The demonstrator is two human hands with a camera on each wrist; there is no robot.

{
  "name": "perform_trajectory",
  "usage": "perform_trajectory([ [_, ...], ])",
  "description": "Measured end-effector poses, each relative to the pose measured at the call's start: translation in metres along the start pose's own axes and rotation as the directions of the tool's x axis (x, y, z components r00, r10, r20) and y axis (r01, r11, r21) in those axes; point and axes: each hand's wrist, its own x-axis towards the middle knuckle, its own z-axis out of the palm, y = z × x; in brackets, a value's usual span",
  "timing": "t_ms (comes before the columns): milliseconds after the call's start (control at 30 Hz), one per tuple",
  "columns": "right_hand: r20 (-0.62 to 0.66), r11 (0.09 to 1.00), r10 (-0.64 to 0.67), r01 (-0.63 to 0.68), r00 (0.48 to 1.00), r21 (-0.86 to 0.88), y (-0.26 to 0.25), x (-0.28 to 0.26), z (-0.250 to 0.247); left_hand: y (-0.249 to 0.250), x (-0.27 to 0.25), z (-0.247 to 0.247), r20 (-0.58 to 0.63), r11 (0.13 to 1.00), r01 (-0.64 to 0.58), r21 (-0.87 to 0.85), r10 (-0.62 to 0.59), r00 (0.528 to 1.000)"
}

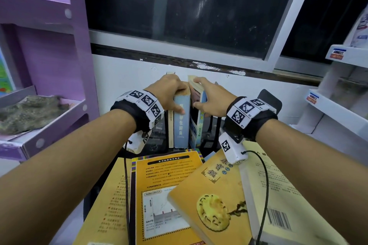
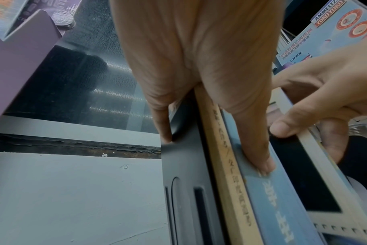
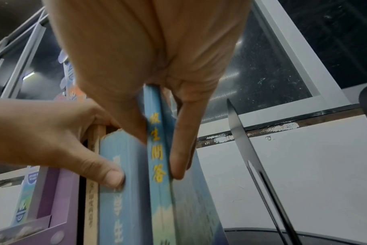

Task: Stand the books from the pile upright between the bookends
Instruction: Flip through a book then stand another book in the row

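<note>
Seemingly to keep them upright, the left hand [image 1: 169, 90] clamps a thick pale-blue book [image 1: 181, 123] and thin cream book [image 1: 170, 131] against the black metal bookend [image 2: 184, 190], while the right hand [image 1: 211, 99] pinches a leaning slim blue paperback [image 1: 200, 117] into the row, beyond the yellow pile [image 1: 165, 195].

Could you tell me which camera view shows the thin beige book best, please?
The left wrist view: the thin beige book shows its whole printed spine beside the left hand. The head view shows a sliver; the right wrist view only its lower spine.
</note>
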Motion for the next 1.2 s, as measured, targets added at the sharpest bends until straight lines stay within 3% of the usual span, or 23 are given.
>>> perform_trajectory([
  [200,0.149,0.982,-0.001,0.028,0.989,-0.184,-0.006,0.004,-0.005,0.001,0.001,0.001,0.01,1.0,-0.008,-0.017,0.008,1.0],
  [833,0.079,0.981,-0.013,0.028,0.997,-0.193,-0.005,0.021,0.007,0.01,-0.002,-0.008,0.068,0.998,0.035,0.042,-0.038,0.997],
  [1000,0.093,0.983,-0.045,0.061,0.995,-0.175,0.002,0.012,-0.005,0.011,-0.007,-0.017,0.106,0.997,0.039,0.064,-0.046,0.993],
  [1200,0.076,0.977,-0.079,0.093,0.994,-0.193,0.014,-0.02,-0.034,0.023,-0.024,-0.032,0.047,0.995,0.084,0.062,-0.087,0.995],
])
